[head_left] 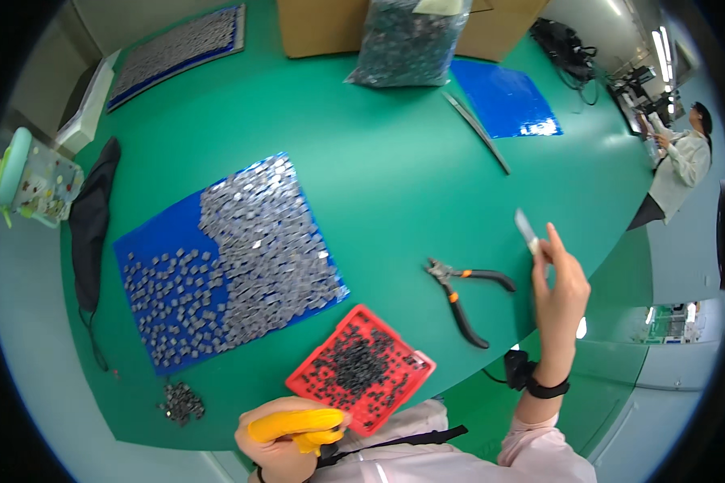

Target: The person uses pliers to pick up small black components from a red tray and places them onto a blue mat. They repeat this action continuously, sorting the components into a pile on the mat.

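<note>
My left hand [275,451] is closed around a curved yellow tool handle [298,424]; the tool's working end cannot be made out. Just beyond it, at the table's near edge, is a red tray [322,364] with many small black pieces [362,362]. On the right, my right hand [560,282] grips a slim tool with a pale, pointed blade [526,225], its index finger stretched out. Left of that hand lie cutting pliers [463,294] with black and orange handles, their handles spread. A blue sheet [165,229] at left carries many small grey square pieces [266,241].
On the green table [362,185] a small dark heap [181,402] lies near left. Tweezers [477,133], a blue sheet [507,97], a filled bag [411,44] and cardboard boxes [322,28] are farther back. A clear bottle [44,181] stands left. Another person [677,165] is at far right.
</note>
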`<state>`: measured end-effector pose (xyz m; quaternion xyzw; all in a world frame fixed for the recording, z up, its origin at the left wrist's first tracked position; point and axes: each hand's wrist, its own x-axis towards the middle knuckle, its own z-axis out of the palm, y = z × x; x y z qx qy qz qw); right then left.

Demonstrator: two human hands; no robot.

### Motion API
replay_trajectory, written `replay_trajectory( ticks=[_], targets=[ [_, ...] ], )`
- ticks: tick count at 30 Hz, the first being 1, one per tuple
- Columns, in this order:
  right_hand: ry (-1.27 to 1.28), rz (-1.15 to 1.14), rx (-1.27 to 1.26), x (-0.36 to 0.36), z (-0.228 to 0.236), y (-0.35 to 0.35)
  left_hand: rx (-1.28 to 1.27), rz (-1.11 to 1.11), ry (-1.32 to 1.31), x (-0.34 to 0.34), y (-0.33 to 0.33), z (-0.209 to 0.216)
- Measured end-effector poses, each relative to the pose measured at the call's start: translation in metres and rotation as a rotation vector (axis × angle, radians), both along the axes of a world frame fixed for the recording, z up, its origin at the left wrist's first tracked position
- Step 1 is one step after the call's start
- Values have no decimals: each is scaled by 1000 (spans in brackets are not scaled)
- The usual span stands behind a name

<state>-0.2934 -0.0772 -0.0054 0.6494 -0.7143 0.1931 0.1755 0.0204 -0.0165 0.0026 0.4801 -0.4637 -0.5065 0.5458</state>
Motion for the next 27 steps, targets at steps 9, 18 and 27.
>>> replay_trajectory(
  ticks=[9, 18, 27],
  targets=[
    [-32, -22, -39, -4, -6, -6, 133, -35, 57, 6, 10, -12],
    [-1015, 605, 241, 91, 25, 49, 78, -149, -6, 13, 8, -19],
    [-796, 829, 368, 113, 19, 37, 32, -168, -29, 9, 3, -11]
  ],
)
